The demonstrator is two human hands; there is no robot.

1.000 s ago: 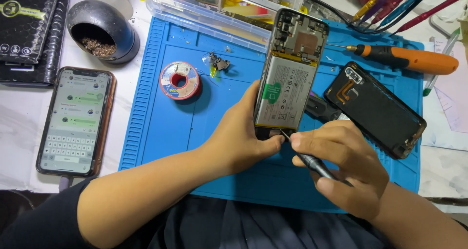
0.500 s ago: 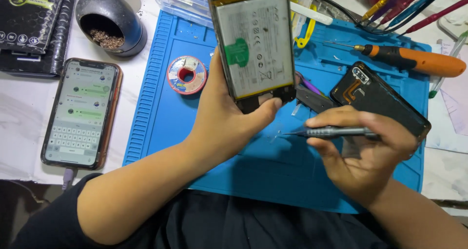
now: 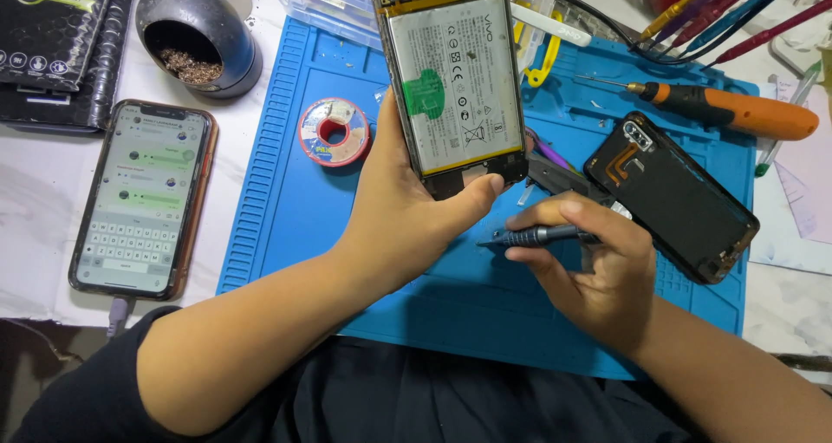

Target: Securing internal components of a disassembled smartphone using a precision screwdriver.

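Left hand: the left hand (image 3: 407, 209) was clamped on the lower end of an opened phone (image 3: 451, 79), thumb pressed across its bottom edge, fingers behind.
Opened phone: held up above the blue work mat (image 3: 286, 200), back cover off, pale battery (image 3: 455, 83) with a green tab facing the camera; tilted slightly, its top end cut off by the upper edge of the picture.
Right hand: the right hand (image 3: 598, 270) was closed round a small dark precision screwdriver (image 3: 537, 234), which lay nearly level with its tip pointing left, just below the phone's bottom edge and not touching it.
Hands' relation: close together, just apart.
Back cover: a black phone back cover (image 3: 672, 196) lay inside-up on the mat, just right of the right hand.
Mat, other items: a roll of solder wire (image 3: 334, 131); an orange-handled screwdriver (image 3: 737, 109) near the far right corner.
Off the mat, left: a second phone (image 3: 143, 200) with lit screen and cable attached; a dark round pot (image 3: 198, 40) of brass wool.
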